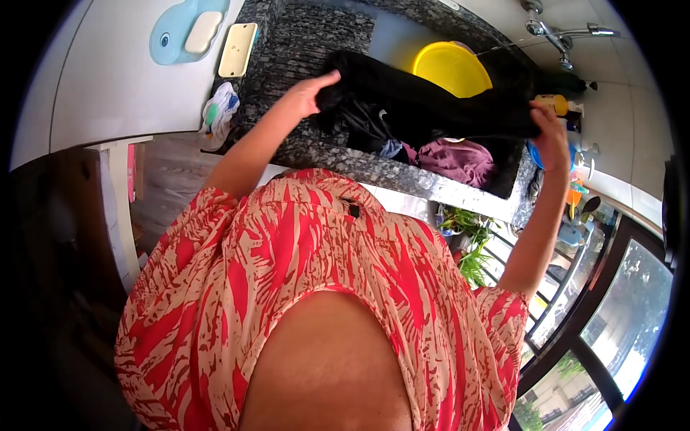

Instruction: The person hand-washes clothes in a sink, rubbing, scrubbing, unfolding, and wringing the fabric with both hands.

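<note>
A black garment (431, 100) is stretched sideways between my two hands, over the granite wash sink. My left hand (314, 93) closes on its left end, thumb on top. At the other end, my right hand (550, 138) grips the cloth by its edge. What kind of garment it is, I cannot make out. Beneath it lie more clothes: a dark shiny piece (366, 123) with a small white mark and a mauve cloth (458, 161). Behind the garment, partly hidden by it, stands a yellow basin (453, 68).
A wall tap (553, 36) sends a thin stream toward the basin. Left of the ribbed granite washboard (309, 36) are a cream tray (238, 50), a blue soap dish (169, 36) with white soap (204, 32), and a crumpled cloth (219, 115). Bottles (552, 104) stand at right.
</note>
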Demonstrator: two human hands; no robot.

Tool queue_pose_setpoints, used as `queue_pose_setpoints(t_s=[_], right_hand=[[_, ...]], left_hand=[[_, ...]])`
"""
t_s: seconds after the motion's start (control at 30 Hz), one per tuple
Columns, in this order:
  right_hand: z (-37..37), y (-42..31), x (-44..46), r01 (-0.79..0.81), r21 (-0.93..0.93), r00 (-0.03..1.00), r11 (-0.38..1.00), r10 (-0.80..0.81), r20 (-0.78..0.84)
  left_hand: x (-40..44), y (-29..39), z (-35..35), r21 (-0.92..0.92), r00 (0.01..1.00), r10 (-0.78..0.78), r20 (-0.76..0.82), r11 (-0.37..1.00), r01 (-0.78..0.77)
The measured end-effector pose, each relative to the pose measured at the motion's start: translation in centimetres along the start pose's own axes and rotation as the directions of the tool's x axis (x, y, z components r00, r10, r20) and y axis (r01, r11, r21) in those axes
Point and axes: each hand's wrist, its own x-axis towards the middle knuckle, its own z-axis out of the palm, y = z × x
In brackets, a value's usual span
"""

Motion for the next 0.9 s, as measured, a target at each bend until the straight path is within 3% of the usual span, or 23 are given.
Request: queue_pose_setpoints(t_s=[0.03, 0.07, 0.13, 0.17, 0.2, 0.23, 0.27, 0.3, 0.33, 0.37, 0.4, 0.47, 0.53, 0.57, 0.6, 0.63, 0.67, 0.7, 0.73, 0.77, 0.9], right_hand=[[1.7, 0.6, -0.6, -0.012, -0.191, 1.000, 0.981, 0.010, -0.016], [3.1, 1.6, -0.8, 0.070, -0.523, 0.991, 0.849, -0.121, -0.065], [5.2, 3.9, -0.7, 0.321, -0.715, 0.918, 0.621, -0.391, 0.073], [6.5, 4.2, -1.1, 0.301, -0.756, 0.925, 0.582, -0.372, 0.081], [7.7, 4.4, -1.5, 0.282, -0.792, 0.931, 0.541, -0.355, 0.089], [8.4, 5.3, -1.2, 0.325, -0.847, 0.909, 0.420, -0.385, 0.158], [9.3, 5.6, -1.2, 0.308, -0.850, 0.919, 0.426, -0.364, 0.151], [9.8, 6.2, -0.9, 0.335, -0.845, 0.918, 0.416, -0.346, 0.194], [10.3, 7.0, -0.3, 0.362, -0.840, 0.914, 0.405, -0.333, 0.233], [11.0, 7.3, 0.0, 0.356, -0.882, 0.919, 0.310, -0.287, 0.270], [12.2, 7.2, 0.1, 0.387, -0.882, 0.889, 0.270, -0.364, 0.279], [15.3, 6.3, 1.3, 0.584, -0.760, 0.715, 0.285, -0.623, 0.316], [19.2, 4.4, 1.5, 0.533, -0.493, 0.841, 0.688, -0.494, 0.222], [21.0, 4.3, 1.7, 0.386, -0.394, 0.922, 0.834, -0.335, 0.194], [22.7, 4.6, 2.2, 0.211, -0.285, 0.969, 0.935, -0.162, 0.188], [24.4, 6.4, 3.7, 0.210, -0.055, 0.936, 0.976, -0.184, 0.301], [26.1, 10.0, 6.3, 0.173, 0.176, 0.887, 0.969, -0.231, 0.401], [28.0, 10.8, 7.9, 0.026, 0.297, 0.886, 0.955, -0.160, 0.435], [29.4, 10.8, 8.8, -0.081, 0.380, 0.889, 0.921, -0.106, 0.445], [30.8, 10.8, 10.0, -0.163, 0.450, 0.889, 0.878, -0.068, 0.454], [33.1, 10.1, 12.7, -0.247, 0.552, 0.897, 0.796, -0.028, 0.442]], left_hand=[[-0.7, 0.3, 1.3, 0.174, 0.951, -0.049, -0.305, 0.979, 0.107], [-1.4, 0.9, 2.3, 0.344, 0.947, 0.103, -0.305, 0.939, 0.008], [-2.1, 2.6, 3.8, 0.658, 0.891, 0.402, -0.211, 0.732, -0.175], [-1.2, 4.0, 2.9, 0.829, 0.866, 0.491, -0.095, 0.520, -0.204], [-1.9, 6.4, 3.9, 0.978, 0.849, 0.528, -0.004, 0.181, -0.108], [-2.2, 7.3, 4.5, 0.996, 0.796, 0.601, 0.066, 0.002, -0.084], [-2.3, 8.1, 5.3, 0.984, 0.739, 0.657, 0.150, -0.175, -0.044], [-3.2, 8.7, 6.7, 0.972, 0.780, 0.622, 0.067, 0.135, -0.192], [-4.4, 8.7, 8.7, 0.848, 0.826, 0.563, 0.012, 0.432, -0.307], [-5.5, 8.9, 10.7, 0.627, 0.876, 0.482, -0.013, 0.686, -0.369], [-6.4, 9.5, 12.5, 0.610, 0.898, 0.428, 0.103, 0.686, -0.397], [-7.6, 10.4, 15.6, 0.563, 0.898, 0.297, 0.323, 0.702, -0.435], [-6.7, 10.6, 18.4, 0.393, 0.786, 0.390, 0.480, 0.705, -0.590], [-8.9, 11.0, 23.2, 0.255, 0.817, 0.223, 0.532, 0.878, -0.406], [-8.6, 11.4, 24.3, 0.331, 0.793, 0.179, 0.582, 0.839, -0.432], [-9.4, 11.1, 25.9, 0.272, 0.746, 0.149, 0.649, 0.870, -0.410], [-9.8, 10.9, 27.5, 0.311, 0.759, 0.122, 0.640, 0.862, -0.401], [-8.4, 11.0, 27.1, 0.266, 0.613, 0.347, 0.710, 0.674, -0.689], [-11.1, 10.8, 28.5, 0.314, 0.708, 0.278, 0.649, 0.750, -0.582], [-12.0, 10.0, 29.1, 0.276, 0.735, 0.253, 0.630, 0.811, -0.515], [-14.0, 6.2, 29.2, 0.309, 0.734, 0.152, 0.662, 0.837, -0.452]])
